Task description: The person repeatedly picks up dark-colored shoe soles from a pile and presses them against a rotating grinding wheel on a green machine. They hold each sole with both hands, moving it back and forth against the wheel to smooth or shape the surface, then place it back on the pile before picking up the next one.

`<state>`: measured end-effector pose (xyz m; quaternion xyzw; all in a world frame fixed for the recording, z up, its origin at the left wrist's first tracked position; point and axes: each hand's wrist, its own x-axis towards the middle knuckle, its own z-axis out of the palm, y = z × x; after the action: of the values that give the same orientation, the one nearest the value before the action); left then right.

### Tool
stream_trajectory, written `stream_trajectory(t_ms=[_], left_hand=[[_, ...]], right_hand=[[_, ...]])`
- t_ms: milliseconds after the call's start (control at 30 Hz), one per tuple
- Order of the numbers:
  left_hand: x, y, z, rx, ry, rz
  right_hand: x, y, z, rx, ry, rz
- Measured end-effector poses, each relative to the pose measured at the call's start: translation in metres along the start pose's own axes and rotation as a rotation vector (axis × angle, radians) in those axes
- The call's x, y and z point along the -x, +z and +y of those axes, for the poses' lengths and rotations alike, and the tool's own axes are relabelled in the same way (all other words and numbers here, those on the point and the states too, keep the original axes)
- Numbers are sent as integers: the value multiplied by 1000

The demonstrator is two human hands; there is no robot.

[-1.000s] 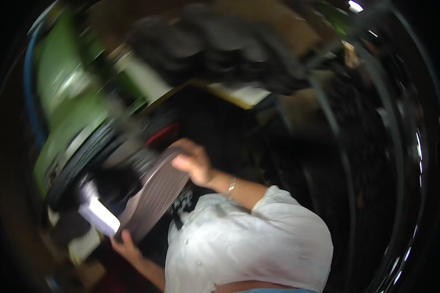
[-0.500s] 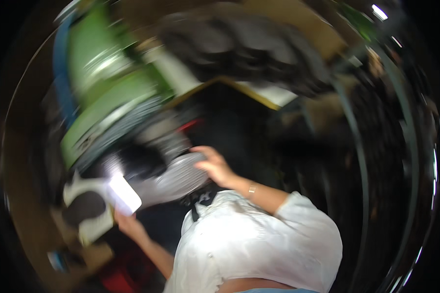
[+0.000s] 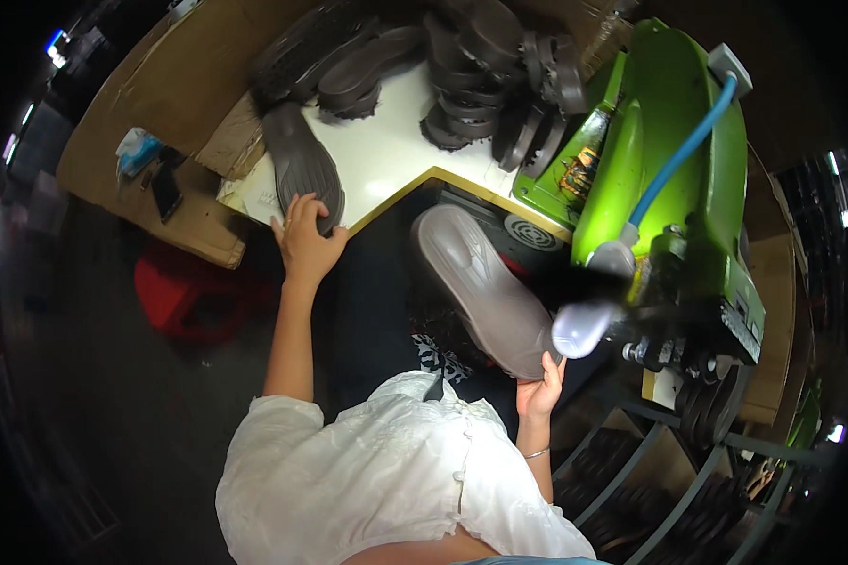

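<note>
- We see a brownish-grey sole (image 3: 485, 292) in front of the body, the centre of our dial; it slants from 11 o'clock to 5 o'clock.
- At its 5 o'clock end, our right hand (image 3: 539, 388) grasps it.
- At 10 o'clock a dark sole (image 3: 303, 160) lies on the white table (image 3: 396, 141); our left hand (image 3: 308, 243) has its fingers over the near end, and we cannot tell whether it grips or only rests.
- At 4 o'clock, near the right hand, we see a white lamp (image 3: 582, 331).
- At 12 o'clock, we find a pile of dark soles (image 3: 462, 80).
- At 2 o'clock stands a green machine (image 3: 702, 202) with a blue hose (image 3: 674, 163).
- At 9 o'clock, well apart, we make out a red stool (image 3: 165, 301).
- Near 5 o'clock, farther out, a metal rack (image 3: 617, 478) holds dark footwear parts.
</note>
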<state>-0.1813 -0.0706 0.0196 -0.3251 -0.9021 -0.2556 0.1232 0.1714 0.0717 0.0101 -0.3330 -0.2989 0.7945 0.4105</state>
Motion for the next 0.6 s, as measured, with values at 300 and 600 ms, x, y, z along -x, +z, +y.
stream_trajectory(t_ms=[300,600], left_hand=[[42,-87,61,255,422,-644],[13,-71,20,87,-32,-140]], right_hand=[[-40,43,3,298,-164,-204],[-41,73,-6,235,27,-654]])
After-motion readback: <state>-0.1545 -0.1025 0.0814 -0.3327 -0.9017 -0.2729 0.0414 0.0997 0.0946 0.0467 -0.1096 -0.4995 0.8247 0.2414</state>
